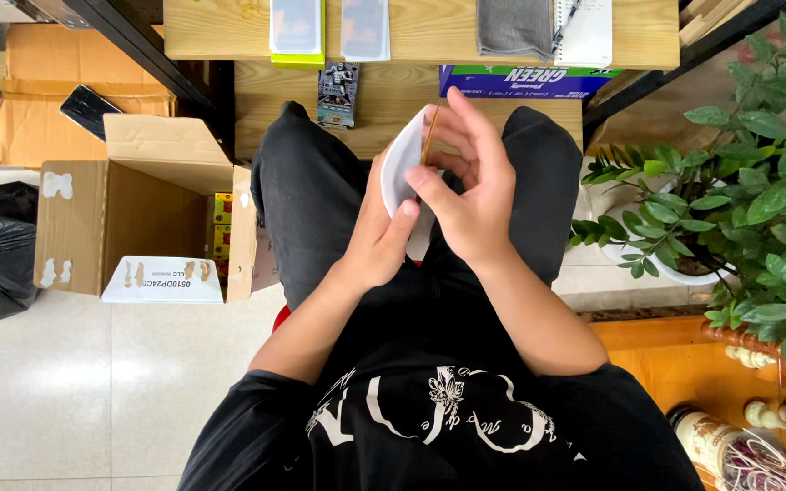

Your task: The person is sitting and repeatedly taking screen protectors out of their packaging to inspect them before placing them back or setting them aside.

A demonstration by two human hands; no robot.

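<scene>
While held above the lap, thin white flat sleeve (399,164) partly opened.
Left hand (377,238) fingers clamped on sleeve; right hand (470,186) fingers pinching thin brownish card edge (429,136), neither fully in nor out.

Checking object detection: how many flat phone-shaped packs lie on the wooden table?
2: a yellow-edged pack at the table's left-centre, a clear pack just right of it. More may be off-frame.

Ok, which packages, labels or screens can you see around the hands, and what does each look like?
White flat packet: held between both hands, over the lap.
Open cardboard box: floor, left; brown, white label on its flap.
Blue carton: under the wooden table's edge; long, blue with green.
Small dark card pack: beside it, left.
Two phone-shaped packets: on the table; pale, one yellow-green edged.
</scene>
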